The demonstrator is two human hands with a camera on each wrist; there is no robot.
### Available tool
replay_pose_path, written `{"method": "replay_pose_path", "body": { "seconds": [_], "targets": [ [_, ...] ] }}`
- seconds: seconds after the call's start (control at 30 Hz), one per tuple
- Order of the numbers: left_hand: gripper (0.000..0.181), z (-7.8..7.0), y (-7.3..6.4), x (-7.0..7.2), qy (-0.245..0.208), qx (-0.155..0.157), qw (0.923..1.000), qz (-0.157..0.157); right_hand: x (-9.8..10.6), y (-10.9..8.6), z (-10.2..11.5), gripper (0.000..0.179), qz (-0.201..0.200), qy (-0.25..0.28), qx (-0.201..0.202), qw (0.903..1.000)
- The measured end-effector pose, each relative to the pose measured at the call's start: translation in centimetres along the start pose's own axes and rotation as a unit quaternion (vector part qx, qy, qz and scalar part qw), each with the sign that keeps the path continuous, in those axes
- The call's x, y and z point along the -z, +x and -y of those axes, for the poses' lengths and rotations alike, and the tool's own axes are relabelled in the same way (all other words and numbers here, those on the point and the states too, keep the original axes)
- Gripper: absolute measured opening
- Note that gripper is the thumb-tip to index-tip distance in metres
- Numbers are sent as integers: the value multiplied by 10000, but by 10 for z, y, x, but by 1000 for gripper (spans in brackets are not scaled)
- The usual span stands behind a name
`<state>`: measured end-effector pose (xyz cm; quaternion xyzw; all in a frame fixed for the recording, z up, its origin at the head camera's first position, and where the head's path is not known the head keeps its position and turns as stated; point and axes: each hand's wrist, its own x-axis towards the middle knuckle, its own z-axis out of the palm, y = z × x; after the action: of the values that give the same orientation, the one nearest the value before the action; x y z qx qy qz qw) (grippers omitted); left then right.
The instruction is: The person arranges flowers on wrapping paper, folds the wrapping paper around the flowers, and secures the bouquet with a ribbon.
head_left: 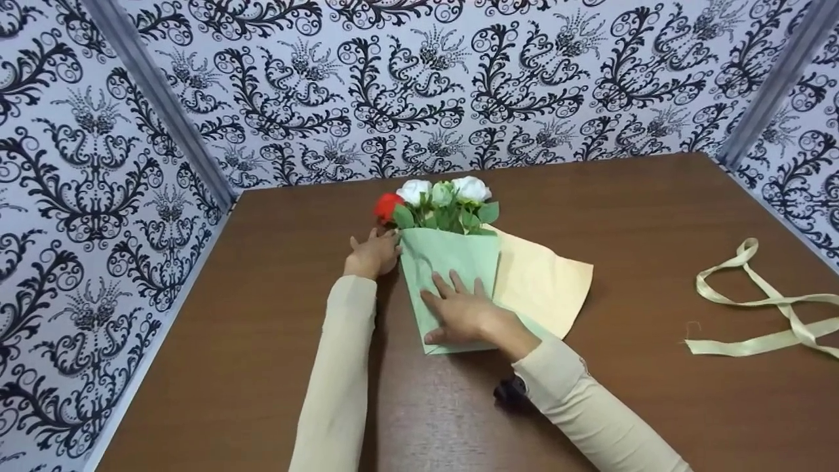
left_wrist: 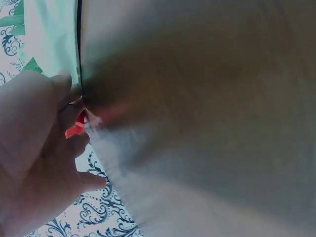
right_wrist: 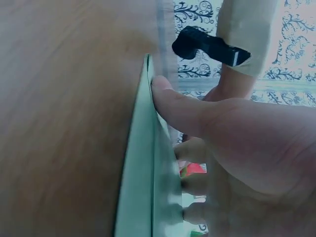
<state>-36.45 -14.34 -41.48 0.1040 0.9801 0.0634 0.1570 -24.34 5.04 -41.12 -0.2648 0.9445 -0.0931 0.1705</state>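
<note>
Green paper (head_left: 459, 252) is wrapping flowers (head_left: 442, 195) at centre, my right hand (head_left: 459, 314) lying spread on it, my left hand (head_left: 373, 254) touching its ten-o'clock edge; left-wrist view, it's showing at eleven o'clock, pinching or not I can't tell; right-wrist view, my thumb (right_wrist: 175, 104) is touching it near twelve o'clock

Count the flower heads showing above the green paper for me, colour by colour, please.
Red flower: 1
White flowers: 2
Pale green flower: 1
Total visible: 4
</note>
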Motion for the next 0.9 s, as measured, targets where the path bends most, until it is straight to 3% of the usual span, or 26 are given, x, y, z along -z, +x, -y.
{"method": "replay_pose_path", "body": {
  "seconds": [0.2,0.4,0.63,0.9],
  "targets": [
    [58,-1,1,-4,339,150,9992,129,10,2,17,73,-217,-496,-5,9985],
    [59,-2,1,-5,401,98,9991,112,17,20,37,68,-299,-1076,140,9936],
    [58,-1,3,-1,311,20,9994,118,20,49,33,77,-249,-830,-52,9962],
    [57,2,3,0,240,-32,9996,123,12,60,13,82,31,-293,-488,9984]
  ]
}}
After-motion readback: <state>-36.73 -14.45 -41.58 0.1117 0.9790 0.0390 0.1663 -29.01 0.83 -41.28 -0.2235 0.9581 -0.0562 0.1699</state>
